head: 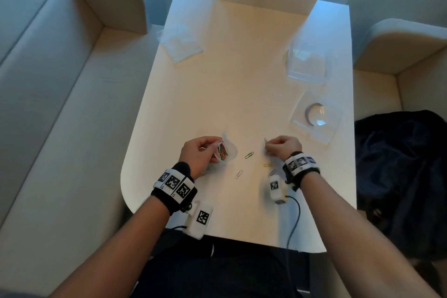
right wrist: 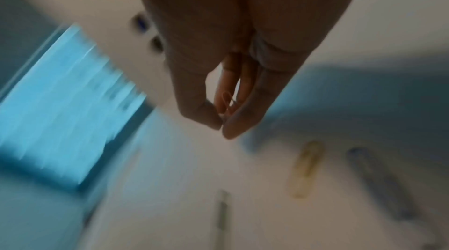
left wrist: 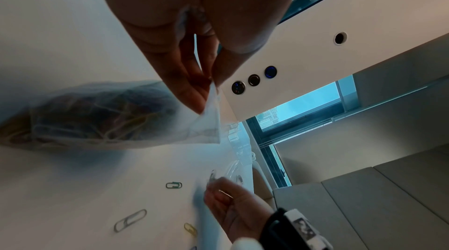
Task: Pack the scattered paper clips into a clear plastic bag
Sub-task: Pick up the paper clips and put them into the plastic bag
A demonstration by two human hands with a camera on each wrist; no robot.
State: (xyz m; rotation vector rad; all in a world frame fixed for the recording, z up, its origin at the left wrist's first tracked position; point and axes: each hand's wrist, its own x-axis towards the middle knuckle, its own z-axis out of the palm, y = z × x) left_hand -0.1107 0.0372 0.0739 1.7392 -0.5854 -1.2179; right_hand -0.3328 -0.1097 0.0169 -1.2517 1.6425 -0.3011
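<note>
While pinching one paper clip (head: 265, 141) between thumb and fingertips, the right hand (head: 283, 146) is hovering just above the table (head: 217, 84), well apart from the bag. Opposite it, the left hand (head: 199, 153) is pinching the mouth edge of the clear plastic bag (head: 226, 151), whose belly is resting on the table, bulging with many coloured clips. Judging by that load, most of the packing looks done; still lying loose between the hands are a green clip (head: 249, 155), a pale clip (head: 239, 174), a yellow clip (head: 267, 165) and another by the right wrist whose colour I cannot tell. The left wrist view is showing the thumb-and-finger pinch on the bag's rim, hidden from the head camera. The right wrist view, though blurred, is revealing a second, pinkish clip (right wrist: 227, 103) tucked against the curled fingers.
</note>
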